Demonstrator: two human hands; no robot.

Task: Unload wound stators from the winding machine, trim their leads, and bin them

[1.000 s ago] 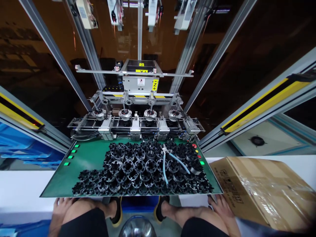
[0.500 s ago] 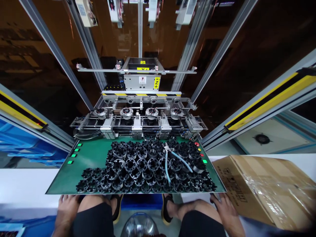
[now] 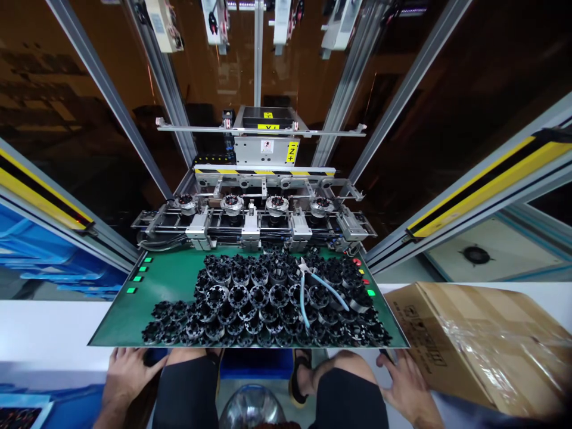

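My left hand [image 3: 127, 376] rests on the white bench at the front left corner of the green worktop [image 3: 167, 274]. Its thumb is spread from the fingers, whose tips touch or pass under the worktop edge. At the front right corner lies my right hand [image 3: 406, 381], beside the cardboard box [image 3: 485, 339], with fingers stretched out and thumb apart. Neither hand shows anything held. Black slotted ring parts [image 3: 258, 296] are stacked in rows across the worktop. Blue-handled cutting pliers [image 3: 304, 298] lie on them, jaws away from me and handles spread.
Behind the rings stands a machine with a row of clamping stations [image 3: 277, 205] holding round parts. Lit green buttons [image 3: 138, 278] line the worktop's left side. Yellow-and-black side posts [image 3: 487, 185] flank the opening. Blue bins [image 3: 53, 262] are stacked at left.
The view has shifted slightly. My left thumb has spread away from the fingers, and my knees have moved. The rings and pliers lie as before.
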